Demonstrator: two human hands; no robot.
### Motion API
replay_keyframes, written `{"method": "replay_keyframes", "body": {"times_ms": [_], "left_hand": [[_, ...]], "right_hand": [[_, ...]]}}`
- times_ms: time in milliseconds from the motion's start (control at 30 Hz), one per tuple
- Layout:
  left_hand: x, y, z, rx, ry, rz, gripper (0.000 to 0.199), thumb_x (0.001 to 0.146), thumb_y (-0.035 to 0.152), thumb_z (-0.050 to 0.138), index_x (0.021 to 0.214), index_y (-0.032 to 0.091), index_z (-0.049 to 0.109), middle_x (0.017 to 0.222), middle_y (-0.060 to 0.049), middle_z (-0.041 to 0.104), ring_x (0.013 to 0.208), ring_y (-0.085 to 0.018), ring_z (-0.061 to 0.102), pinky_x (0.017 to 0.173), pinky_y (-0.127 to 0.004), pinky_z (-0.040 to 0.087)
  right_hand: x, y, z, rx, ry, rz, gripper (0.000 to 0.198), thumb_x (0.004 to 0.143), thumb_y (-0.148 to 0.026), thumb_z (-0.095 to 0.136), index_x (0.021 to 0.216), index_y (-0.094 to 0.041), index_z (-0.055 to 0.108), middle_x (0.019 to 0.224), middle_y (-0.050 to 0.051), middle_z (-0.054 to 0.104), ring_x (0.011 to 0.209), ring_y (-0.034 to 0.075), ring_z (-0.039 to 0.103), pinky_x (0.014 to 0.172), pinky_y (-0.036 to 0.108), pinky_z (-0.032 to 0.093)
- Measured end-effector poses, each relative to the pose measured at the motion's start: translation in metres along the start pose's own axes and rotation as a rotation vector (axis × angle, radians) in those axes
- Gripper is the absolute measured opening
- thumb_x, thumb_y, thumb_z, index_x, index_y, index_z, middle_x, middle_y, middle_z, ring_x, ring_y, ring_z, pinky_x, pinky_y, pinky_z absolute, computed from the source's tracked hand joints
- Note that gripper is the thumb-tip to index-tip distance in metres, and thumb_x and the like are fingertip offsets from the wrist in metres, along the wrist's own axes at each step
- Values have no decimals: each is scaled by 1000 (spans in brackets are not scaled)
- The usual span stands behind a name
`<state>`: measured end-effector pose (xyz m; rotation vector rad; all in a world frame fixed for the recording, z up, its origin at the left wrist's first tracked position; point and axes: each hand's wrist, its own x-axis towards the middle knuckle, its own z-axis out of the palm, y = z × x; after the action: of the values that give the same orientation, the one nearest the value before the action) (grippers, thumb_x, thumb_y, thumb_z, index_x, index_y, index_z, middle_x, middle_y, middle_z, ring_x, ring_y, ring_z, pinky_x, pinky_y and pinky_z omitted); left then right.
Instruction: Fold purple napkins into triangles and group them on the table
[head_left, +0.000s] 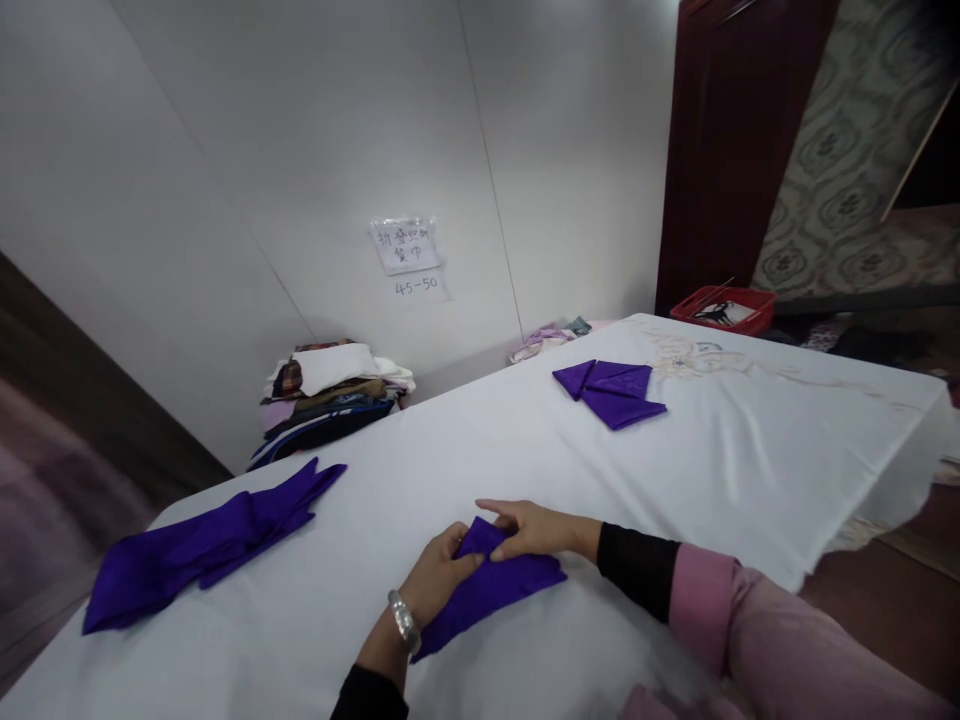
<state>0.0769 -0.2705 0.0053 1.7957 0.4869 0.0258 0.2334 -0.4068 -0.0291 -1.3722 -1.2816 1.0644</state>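
Observation:
A purple cloth napkin (495, 597), folded to a point at its far end, lies on the white tablecloth (300, 640) in front of me. My left hand (437, 575), with a silver bracelet at the wrist, grips its left edge near the point, thumb on top. From the right, my right hand (529, 528) pinches the same napkin with the thumb on its surface, while the index finger stretches out past the tip. Farther back sits a second purple napkin (619, 390), folded into a pointed shape. Toward the left rests a loosely gathered purple cloth (210, 535).
Against the wall, a stack of folded clothes (334, 390) stands behind the table. A paper sign (406, 247) hangs above it. At the back right are a red basket (757, 312) and a beige embroidered pattern (697, 360) on the tablecloth. More fabric (547, 340) lies beyond the far edge.

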Motion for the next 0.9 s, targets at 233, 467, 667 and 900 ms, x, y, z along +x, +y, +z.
{"method": "replay_keyframes", "body": {"times_ms": [233,467,667,900], "left_hand": [[15,20,32,42,-77,83,23,64,34,66,78,18,56,73,0,64,69,-16,58,63,-27,45],[34,-12,52,199,191,151,29,75,47,55,84,20,59,79,-3,66,75,-19,61,68,-28,46],[31,-41,66,349,218,140,23,82,42,45,78,23,58,72,0,65,70,-19,60,67,-29,46],[28,-49,69,349,327,135,22,79,45,49,81,28,61,79,0,67,74,-21,62,72,-30,49]], "right_hand": [[-30,-7,-10,239,-40,118,39,63,-29,76,100,-18,67,90,0,68,82,18,63,82,34,48],[-104,-1,-90,433,418,154,37,62,-27,75,96,-15,65,85,5,71,77,20,67,81,37,51],[-168,16,-212,446,1313,55,29,63,-15,71,91,-16,63,81,5,70,67,18,65,66,31,56],[-186,47,-311,379,1875,34,23,71,-9,62,92,-16,56,69,-2,60,60,13,57,51,24,52]]}}
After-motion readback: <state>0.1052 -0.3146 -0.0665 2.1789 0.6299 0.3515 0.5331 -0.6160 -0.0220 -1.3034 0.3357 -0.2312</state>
